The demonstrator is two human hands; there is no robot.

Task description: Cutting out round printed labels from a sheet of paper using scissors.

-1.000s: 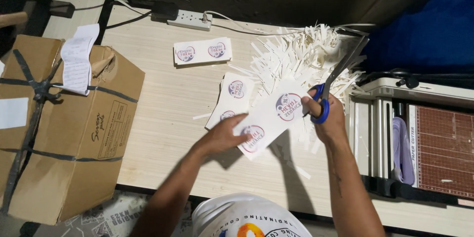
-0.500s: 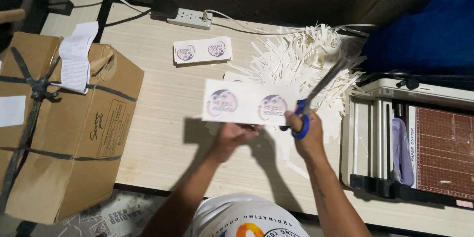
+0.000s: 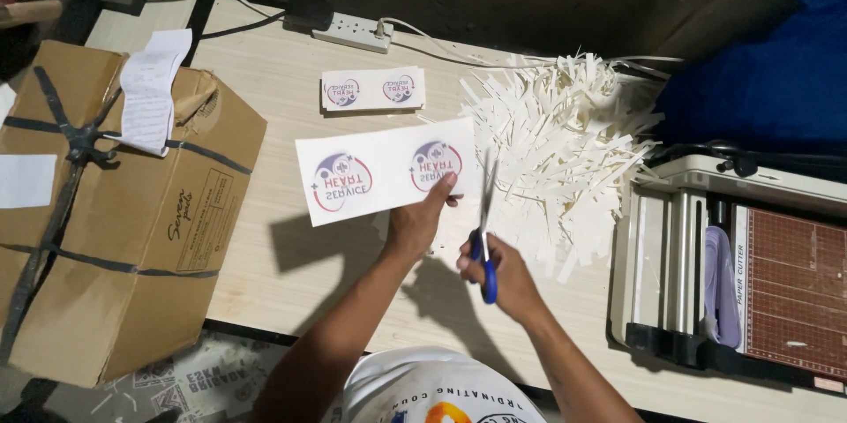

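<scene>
Two round emblems on flat card (image 3: 384, 172); blue-handled scissors (image 3: 484, 238) slicing its edge

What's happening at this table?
A person is cutting printed paper. The left hand holds up a white sheet with two round logos, and the right hand holds blue-handled scissors at its right edge. A heap of paper strips lies beside it, a paper cutter to the right.
</scene>
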